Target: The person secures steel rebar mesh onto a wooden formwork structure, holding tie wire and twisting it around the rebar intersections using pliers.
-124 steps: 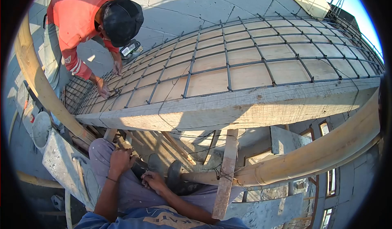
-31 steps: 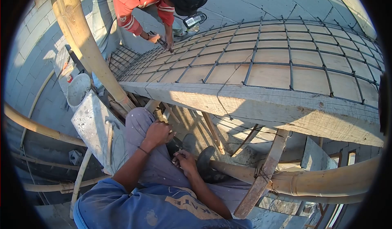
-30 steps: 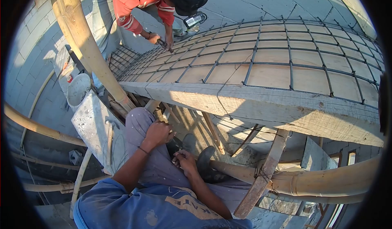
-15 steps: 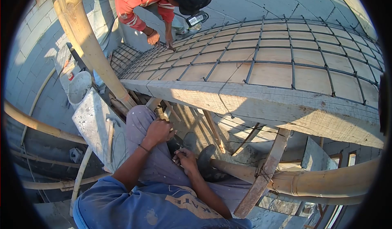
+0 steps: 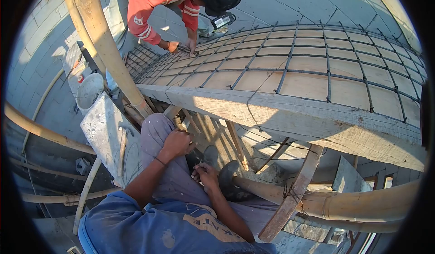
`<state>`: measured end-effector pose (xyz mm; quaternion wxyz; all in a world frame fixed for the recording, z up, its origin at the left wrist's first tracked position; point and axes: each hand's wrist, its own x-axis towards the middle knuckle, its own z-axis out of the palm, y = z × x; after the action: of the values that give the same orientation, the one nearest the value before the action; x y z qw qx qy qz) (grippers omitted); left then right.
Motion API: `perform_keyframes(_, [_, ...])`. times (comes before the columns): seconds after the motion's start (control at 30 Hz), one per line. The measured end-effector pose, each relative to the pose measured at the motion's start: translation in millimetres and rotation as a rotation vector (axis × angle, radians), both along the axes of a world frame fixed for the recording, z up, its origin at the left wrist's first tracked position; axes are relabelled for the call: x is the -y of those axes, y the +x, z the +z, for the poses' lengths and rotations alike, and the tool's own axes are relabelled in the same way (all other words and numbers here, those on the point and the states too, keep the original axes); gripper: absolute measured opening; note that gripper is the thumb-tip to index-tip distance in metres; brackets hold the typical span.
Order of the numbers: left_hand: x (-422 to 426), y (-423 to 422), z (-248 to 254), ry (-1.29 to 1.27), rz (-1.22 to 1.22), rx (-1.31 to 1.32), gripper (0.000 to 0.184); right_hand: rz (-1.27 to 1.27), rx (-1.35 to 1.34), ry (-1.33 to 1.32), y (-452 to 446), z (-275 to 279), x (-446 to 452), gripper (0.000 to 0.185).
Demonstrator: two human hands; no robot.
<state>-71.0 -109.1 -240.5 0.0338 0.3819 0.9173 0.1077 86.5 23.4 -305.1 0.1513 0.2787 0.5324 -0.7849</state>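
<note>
My left hand (image 5: pixel 178 143) is closed, its wrist resting on my raised knee in grey trousers (image 5: pixel 156 129). What its curled fingers hold, if anything, is hidden. Lower and to the right, my right hand (image 5: pixel 206 176) is also closed, in front of my dark boots (image 5: pixel 229 181); I cannot make out what is inside it. Beyond my knees runs a long timber beam (image 5: pixel 272 111) edging a board form, with a grid of steel bars (image 5: pixel 290 55) laid over it. A bent wire (image 5: pixel 250 107) hangs over the beam's near face.
A co-worker in a red top (image 5: pixel 152 11) bends over the bars with a hand tool (image 5: pixel 185 49). At left stand a bamboo pole (image 5: pixel 106 41), a bucket (image 5: pixel 89 91) and a hammer (image 5: pixel 122 152) on a splattered board (image 5: pixel 106 131). A bamboo pole (image 5: pixel 358 202) and tied plank (image 5: pixel 292 193) lie right.
The co-worker's hands have shifted slightly along the bars, and the tool shows more plainly. My view has moved a little; both my hands stay nearly as they were.
</note>
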Motion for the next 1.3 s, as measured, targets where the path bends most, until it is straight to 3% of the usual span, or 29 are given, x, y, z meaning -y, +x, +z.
perform_keyframes(1.3, [4,-2,-15,0.032,0.003,-0.007,0.034,-0.017,-0.005,0.02,-1,-1,1,0.013])
